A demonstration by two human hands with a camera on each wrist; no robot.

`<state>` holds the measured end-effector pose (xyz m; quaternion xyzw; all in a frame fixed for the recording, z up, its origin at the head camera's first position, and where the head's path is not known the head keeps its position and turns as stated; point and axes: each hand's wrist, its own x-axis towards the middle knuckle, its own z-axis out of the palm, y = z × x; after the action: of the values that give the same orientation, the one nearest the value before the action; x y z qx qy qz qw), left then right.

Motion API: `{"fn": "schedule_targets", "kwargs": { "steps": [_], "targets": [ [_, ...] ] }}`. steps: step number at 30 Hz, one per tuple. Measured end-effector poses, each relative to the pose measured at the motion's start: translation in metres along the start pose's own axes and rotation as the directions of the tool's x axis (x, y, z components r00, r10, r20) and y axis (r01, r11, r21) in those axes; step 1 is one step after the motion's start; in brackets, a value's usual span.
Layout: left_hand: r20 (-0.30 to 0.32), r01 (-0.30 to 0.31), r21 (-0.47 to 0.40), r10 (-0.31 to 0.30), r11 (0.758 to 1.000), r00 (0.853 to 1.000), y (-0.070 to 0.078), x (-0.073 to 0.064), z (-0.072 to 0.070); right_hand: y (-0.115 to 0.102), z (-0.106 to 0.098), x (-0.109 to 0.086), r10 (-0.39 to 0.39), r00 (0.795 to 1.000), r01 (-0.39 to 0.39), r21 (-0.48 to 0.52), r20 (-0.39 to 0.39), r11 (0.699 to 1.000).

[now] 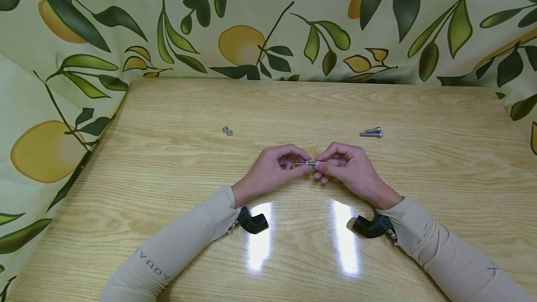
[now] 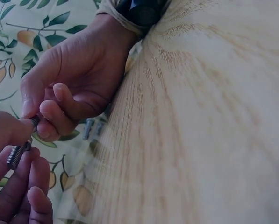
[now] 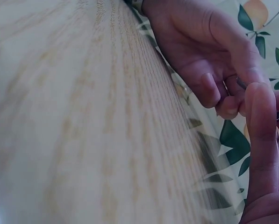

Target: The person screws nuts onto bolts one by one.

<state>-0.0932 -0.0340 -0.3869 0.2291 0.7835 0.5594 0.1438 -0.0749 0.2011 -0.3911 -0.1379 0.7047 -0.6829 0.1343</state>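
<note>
A small metal bolt (image 1: 300, 163) lies level between the two hands, with a hex nut (image 1: 307, 162) around its shank. My left hand (image 1: 278, 167) pinches the nut between thumb and forefinger, and the bolt's threaded end points into that palm. From the other side, my right hand (image 1: 348, 164) grips the bolt's head end between thumb and fingers. In the left wrist view the coiled-looking thread (image 2: 15, 157) shows among the left fingers. Mostly fingers cover the bolt in the right wrist view, where a bit of metal (image 3: 241, 83) peeks out.
Two loose nuts (image 1: 227, 131) lie side by side on the wooden table (image 1: 176, 162), beyond the left hand. Two more bolts (image 1: 371, 133) rest at the back right. A fruit-patterned cloth (image 1: 168, 22) hangs behind the table. Black wrist cameras (image 1: 253, 222) sit under both sleeves.
</note>
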Motion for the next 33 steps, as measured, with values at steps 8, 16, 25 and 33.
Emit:
{"fn": "schedule_targets", "kwargs": {
  "steps": [8, 16, 25, 33],
  "targets": [
    [-0.006, 0.022, 0.002, -0.022, 1.0, 1.0, 0.0005, 0.0005, 0.0001, 0.0001, -0.0003, -0.0004, -0.019, 1.0, 0.018, 0.04, 0.015, 0.999],
    [-0.001, 0.009, -0.009, -0.009, 1.0, 1.0, 0.0001, 0.0001, 0.0001, 0.0002, -0.0001, 0.0001, -0.016, 1.0, 0.016, 0.026, 0.014, 1.0],
    [-0.016, -0.014, -0.001, 0.014, 1.0, 1.0, -0.0002, 0.001, 0.0, 0.0001, -0.0001, 0.0004, 0.007, 1.0, -0.007, 0.013, -0.001, 1.0],
    [-0.033, 0.005, -0.006, -0.006, 1.0, 0.999, 0.0014, 0.0, -0.0002, 0.0004, -0.0006, 0.0004, -0.012, 1.0, 0.012, 0.04, 0.011, 0.999]
  ]
}}
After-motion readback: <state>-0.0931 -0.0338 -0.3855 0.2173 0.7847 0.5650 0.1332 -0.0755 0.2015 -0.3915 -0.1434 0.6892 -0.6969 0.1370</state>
